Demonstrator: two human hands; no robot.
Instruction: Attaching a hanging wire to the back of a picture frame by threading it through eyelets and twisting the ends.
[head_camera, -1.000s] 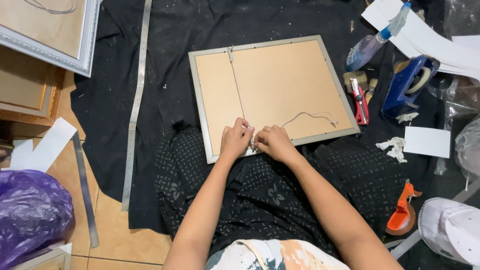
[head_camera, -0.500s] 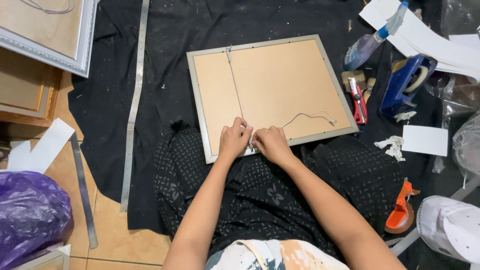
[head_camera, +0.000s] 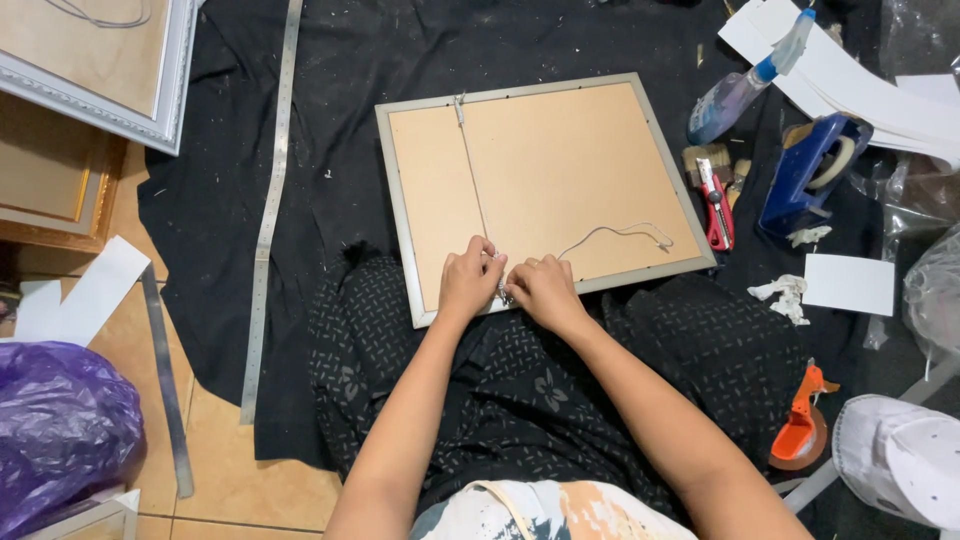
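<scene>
- Head camera looks straight down at a person seated on the floor, with a picture frame (head_camera: 545, 190) lying face down on a black cloth (head_camera: 330, 150), its near edge at the person's lap.
- The frame has a pale silver border and a tan backing board, and it sits slightly turned, its right end farther from the person than its left.
- The left hand (head_camera: 470, 280) and the right hand (head_camera: 543, 290) rest close together on the frame's near edge, fingers curled and pinching at a small metal fitting between them.
- A thin hanging wire (head_camera: 470, 170) runs from a fitting at the frame's far edge down the board to the hands; a second length of it curls loose across the board to the right. Which hand actually grips the wire is hard to tell, as the fingers cover it.
- Right of the frame lie a red utility knife (head_camera: 716, 205), a blue tape dispenser (head_camera: 808, 175), a spray bottle (head_camera: 745, 85) and white paper sheets (head_camera: 880, 80).
- An orange tape gun (head_camera: 800, 425) lies near the right knee.
- Left of the frame a long metal ruler (head_camera: 272, 210) lies on the cloth, with an ornate white frame (head_camera: 95, 70) at the top left corner and a purple plastic bag (head_camera: 60, 425) at the lower left.
</scene>
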